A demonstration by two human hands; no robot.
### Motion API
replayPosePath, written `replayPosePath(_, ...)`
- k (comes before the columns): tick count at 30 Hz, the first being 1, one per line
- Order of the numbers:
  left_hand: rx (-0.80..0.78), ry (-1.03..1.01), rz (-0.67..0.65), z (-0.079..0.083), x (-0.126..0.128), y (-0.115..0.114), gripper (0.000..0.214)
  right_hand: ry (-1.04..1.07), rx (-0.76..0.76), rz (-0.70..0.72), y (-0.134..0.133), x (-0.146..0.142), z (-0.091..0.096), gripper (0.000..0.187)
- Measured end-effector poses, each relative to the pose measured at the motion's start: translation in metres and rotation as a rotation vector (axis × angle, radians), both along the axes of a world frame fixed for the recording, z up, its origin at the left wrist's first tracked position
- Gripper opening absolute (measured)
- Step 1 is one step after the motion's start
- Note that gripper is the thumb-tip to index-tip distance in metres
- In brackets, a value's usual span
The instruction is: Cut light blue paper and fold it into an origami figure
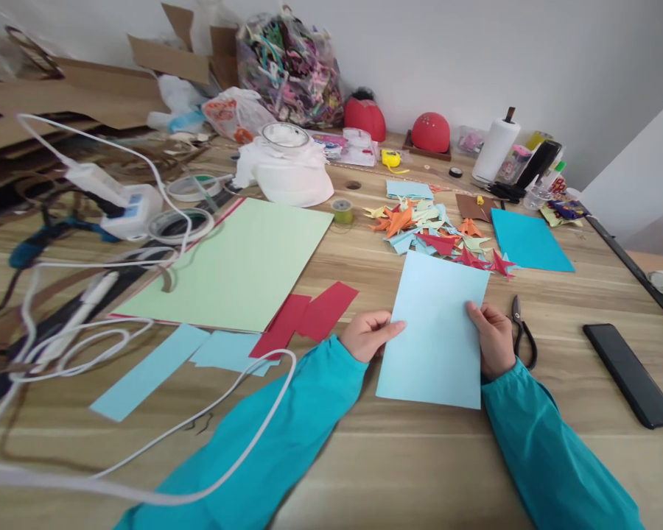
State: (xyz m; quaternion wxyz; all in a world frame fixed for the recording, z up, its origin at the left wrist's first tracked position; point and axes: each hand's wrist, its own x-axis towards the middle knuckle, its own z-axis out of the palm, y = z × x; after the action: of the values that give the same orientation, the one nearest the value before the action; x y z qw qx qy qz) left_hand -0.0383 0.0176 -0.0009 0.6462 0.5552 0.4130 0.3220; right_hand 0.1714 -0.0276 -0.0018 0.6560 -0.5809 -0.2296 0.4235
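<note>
A light blue sheet of paper (pixel 434 335) is held up over the table, tilted toward me. My left hand (pixel 369 336) pinches its left edge, thumb on the front face. At the opposite edge my right hand (pixel 493 337) grips it the same way, its fingers behind the sheet. Just right of that hand lie black-handled scissors (pixel 522 331). Beyond the sheet's top edge is a pile of folded paper shapes (pixel 420 224) in orange, red, blue and pale green. Red paper pieces (pixel 327 311) and light blue strips (pixel 150 372) lie left of my left hand.
A large pale green sheet (pixel 237 265) lies at left, near white cables (pixel 127 335) and a power adapter (pixel 135 210). A phone (pixel 630 374) rests at right. Farther back are a bright blue sheet (pixel 532 241), a thread spool (pixel 342 212) and a paper towel roll (pixel 496 151).
</note>
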Motion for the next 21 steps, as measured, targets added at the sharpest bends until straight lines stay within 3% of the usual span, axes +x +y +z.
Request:
replayPosePath(5, 0.050, 0.060, 0.002, 0.0006, -0.0020, -0.0004, 0.050, -0.001, -0.005, -0.001, -0.0002, 0.0001, -0.0001, 0.039)
replayPosePath(14, -0.033, -0.003, -0.049, -0.0076, 0.0003, 0.0032, 0.048, 0.018, -0.004, -0.016, 0.0005, 0.0011, -0.0012, 0.040)
replayPosePath(21, 0.061, 0.069, 0.013, 0.0003, -0.0016, 0.0001, 0.056, 0.034, 0.016, -0.021, 0.0008, -0.0004, 0.0000, 0.039)
